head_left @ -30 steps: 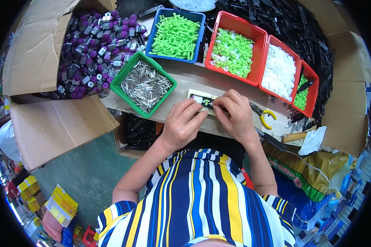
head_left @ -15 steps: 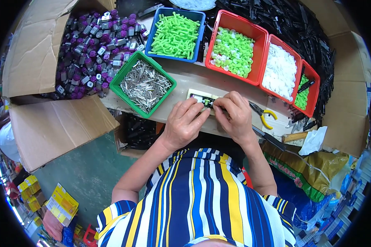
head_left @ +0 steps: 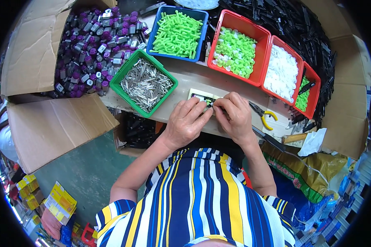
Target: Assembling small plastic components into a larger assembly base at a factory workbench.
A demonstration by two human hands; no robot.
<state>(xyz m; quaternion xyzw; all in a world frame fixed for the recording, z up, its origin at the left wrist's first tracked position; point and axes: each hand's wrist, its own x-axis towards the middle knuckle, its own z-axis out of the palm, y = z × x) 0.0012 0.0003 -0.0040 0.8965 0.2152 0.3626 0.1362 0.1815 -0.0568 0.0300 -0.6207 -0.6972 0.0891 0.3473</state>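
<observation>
A cream rectangular holder lies at the table's near edge, with a small dark assembly in it that shows a bright green bit. My left hand rests at its near side, thumb and fingers drawn together at the assembly. From the right, my right hand meets it with thumb and forefinger pinched. The two hands' fingertips almost touch over the assembly. Whatever small piece they hold is hidden by the fingers. Just right of my right hand lies a pair of pliers with yellow handles.
Beyond the hands stand a green bin of metal pins, a blue bin of green sticks and red bins of green and white pieces. A cardboard box of purple-grey parts is left; black parts pile far right.
Both hands stay at the holder, with only a slight shift of the fingers over the assembly. The whole view has moved very slightly.
</observation>
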